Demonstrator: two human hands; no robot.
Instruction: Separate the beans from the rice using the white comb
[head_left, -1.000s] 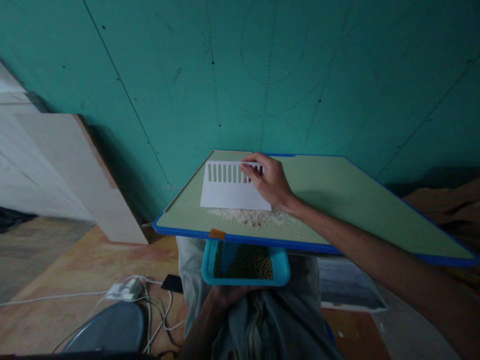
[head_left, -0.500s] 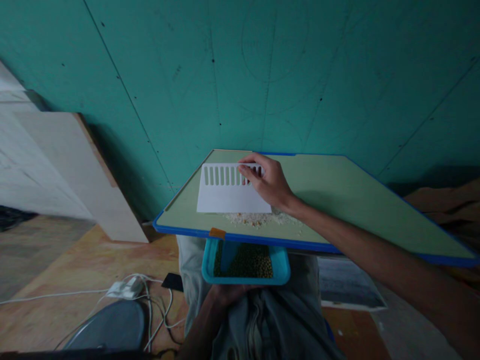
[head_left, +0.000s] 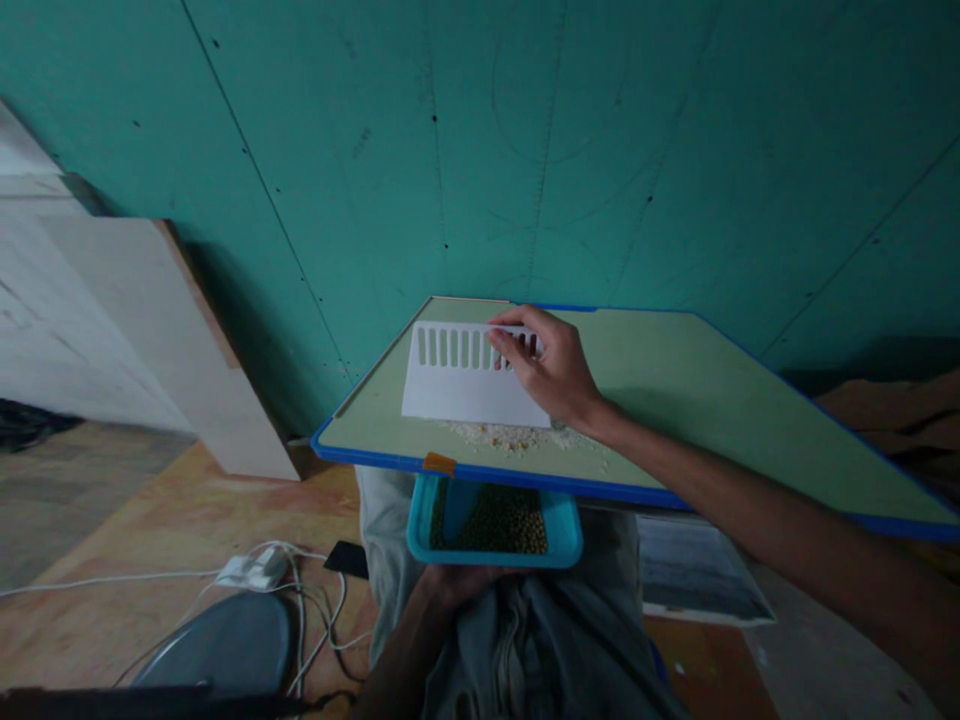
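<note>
My right hand [head_left: 553, 365] grips the right end of a white slotted scraper [head_left: 476, 392], a flat sheet with a row of slots along its top. Its lower edge is just behind a scatter of pale grains [head_left: 517, 438] on the green tabletop [head_left: 690, 400]. Beneath the table's front edge, a blue plastic tray [head_left: 420, 548] holds green and tan beans [head_left: 502, 520]. My left hand [head_left: 465, 583] is under the tray's near side, supporting it from below; most of its fingers are hidden by the tray.
Blue tape edges the table, with an orange piece [head_left: 439, 463] at the front. A green wall [head_left: 375, 150] rises behind. On the floor at left lie a power strip [head_left: 255, 568] with white cables and a grey rounded object [head_left: 221, 640]. A pale board [head_left: 180, 350] leans at left.
In the picture, the scraper and my right hand have shifted slightly right, and the scraper's left end sits a little higher and tilted. The left hand and tray stay nearly the same.
</note>
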